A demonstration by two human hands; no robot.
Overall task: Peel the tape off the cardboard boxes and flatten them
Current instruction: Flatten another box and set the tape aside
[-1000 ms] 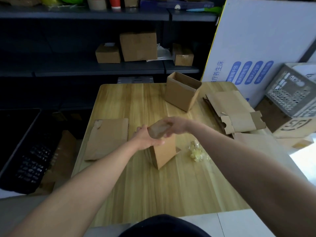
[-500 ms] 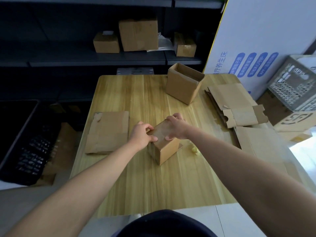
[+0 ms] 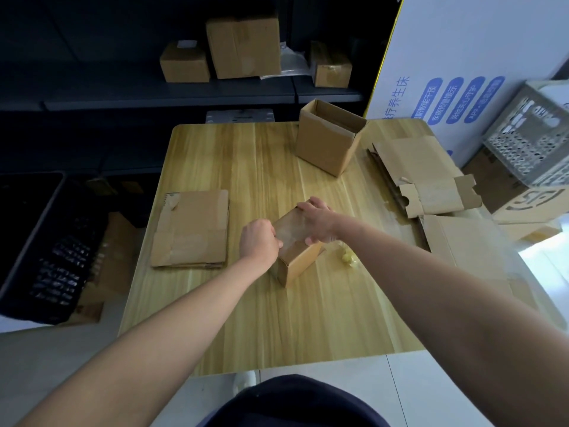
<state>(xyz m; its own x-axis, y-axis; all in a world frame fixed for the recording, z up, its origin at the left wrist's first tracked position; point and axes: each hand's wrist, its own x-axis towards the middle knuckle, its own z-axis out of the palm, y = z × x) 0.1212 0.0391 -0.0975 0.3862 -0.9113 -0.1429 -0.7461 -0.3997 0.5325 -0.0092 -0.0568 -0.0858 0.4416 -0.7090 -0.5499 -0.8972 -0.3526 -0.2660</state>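
A broad bare strip of the wooden table (image 3: 308, 318) is lying open between its near edge and the hands, leaving free room in front and to the near right. The small box (image 3: 300, 261) is sitting at the table's middle, turned diagonally so that one upright corner is facing the person; its tape-glazed top is facing up, and which of its axes is longest is not showing clearly. The left hand (image 3: 258, 241) is curling its fingers tight on the top's near-left edge, and the right hand (image 3: 317, 221) is clasping the top, fingers hooking over the far edge and thumb pressing the near-right side. A crumpled tape wad (image 3: 346, 258) is lying just beside the box on the right. A flattened cardboard (image 3: 192, 229) is lying well apart near the left edge, and folded-flat cartons (image 3: 421, 167) are crowding the right edge. Farther back an open box (image 3: 328, 143) is standing upright near the far edge. Beyond, a dark shelf (image 3: 172, 94) is carrying closed boxes (image 3: 243, 46), a white board (image 3: 462, 57) is leaning at the right, and a grey crate (image 3: 532, 137) is sitting beside it
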